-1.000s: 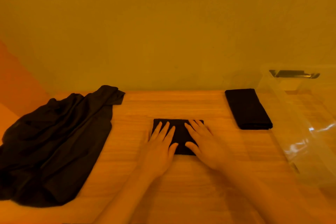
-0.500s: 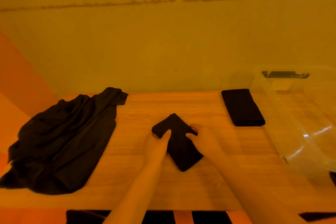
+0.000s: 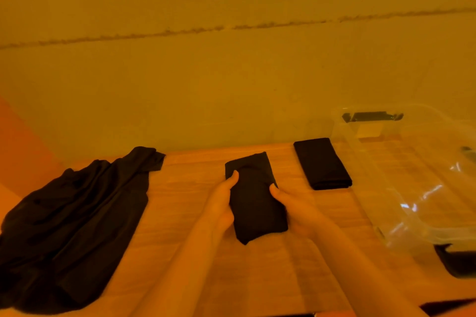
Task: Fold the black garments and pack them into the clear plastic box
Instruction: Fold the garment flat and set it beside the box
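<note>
Wooden tabletop (image 3: 180,213), landmark for all entries.

Folded black garment (image 3: 253,198): near-centre of the tabletop, long and narrow, held between both hands. Left hand (image 3: 221,203): grip curled round the garment's left edge, thumb on top. Right hand (image 3: 293,206): grip curled round the right edge, thumb on top.

Unfolded black garments (image 3: 72,224): loose heap at the tabletop's left end.

Clear plastic box (image 3: 412,175): at the tabletop's right end, open-topped.

Second folded black garment (image 3: 322,163): far right of the tabletop, just beside the box.

Wall (image 3: 231,72): behind the tabletop.
</note>
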{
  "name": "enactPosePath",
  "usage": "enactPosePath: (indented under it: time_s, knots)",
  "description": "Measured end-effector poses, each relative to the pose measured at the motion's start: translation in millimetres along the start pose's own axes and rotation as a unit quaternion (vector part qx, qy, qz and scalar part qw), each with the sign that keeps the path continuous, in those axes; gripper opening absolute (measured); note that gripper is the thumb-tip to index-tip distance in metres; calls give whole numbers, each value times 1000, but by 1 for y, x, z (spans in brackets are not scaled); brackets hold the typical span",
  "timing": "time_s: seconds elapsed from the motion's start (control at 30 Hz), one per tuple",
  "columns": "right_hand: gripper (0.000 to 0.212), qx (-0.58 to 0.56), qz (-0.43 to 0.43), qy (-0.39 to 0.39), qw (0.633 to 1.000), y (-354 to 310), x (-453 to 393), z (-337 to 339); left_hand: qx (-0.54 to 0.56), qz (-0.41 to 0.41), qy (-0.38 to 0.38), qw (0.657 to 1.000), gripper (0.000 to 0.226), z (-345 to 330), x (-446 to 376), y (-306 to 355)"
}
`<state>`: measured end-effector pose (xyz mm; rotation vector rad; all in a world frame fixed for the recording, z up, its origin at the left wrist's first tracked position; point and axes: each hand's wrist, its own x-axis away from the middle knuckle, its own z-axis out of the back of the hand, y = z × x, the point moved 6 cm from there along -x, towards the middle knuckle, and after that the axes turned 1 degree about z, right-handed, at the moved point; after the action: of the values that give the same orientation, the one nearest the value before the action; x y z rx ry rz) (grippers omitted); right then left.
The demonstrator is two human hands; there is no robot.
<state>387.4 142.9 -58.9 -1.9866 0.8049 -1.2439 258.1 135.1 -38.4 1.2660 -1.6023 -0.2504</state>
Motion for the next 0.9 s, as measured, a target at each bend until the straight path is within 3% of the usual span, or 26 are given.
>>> enactPosePath:
  time_s: [0.1, 0.23, 0.37, 0.5, 0.6, 0.7, 0.77, 0.83, 0.9]
  knots:
    - [14, 7, 29, 20, 999, -15, 14, 24, 7, 4, -28, 1000, 20, -31, -8, 4]
    - [27, -30, 117, 140, 983, -36, 19, 78, -2, 15, -64, 998, 22, -88, -29, 4]
    - [37, 20, 172, 371, 912, -55, 13, 116, -42, 15, -80, 996, 32, -140, -67, 1]
    - [38, 85, 231, 470, 848, -72, 3, 128, -76, 33, -69, 994, 37, -167, -110, -11]
    - [46, 218, 217, 524, 795, -77, -3, 132, -92, 40, -66, 993, 39, -176, -135, -28]
    - [55, 429, 181, 524, 713, -74, -7, 124, -134, 9, -49, 990, 39, -176, -155, -40]
    - [49, 529, 233, 505, 641, -75, -8, 112, -157, -8, -43, 987, 41, -176, -163, -43]
    - [41, 599, 245, 452, 614, -69, -15, 106, -184, -27, -32, 982, 44, -175, -164, -44]
    - [65, 636, 197, 385, 640, -60, -20, 111, -251, -77, -16, 965, 50, -172, -159, -36]
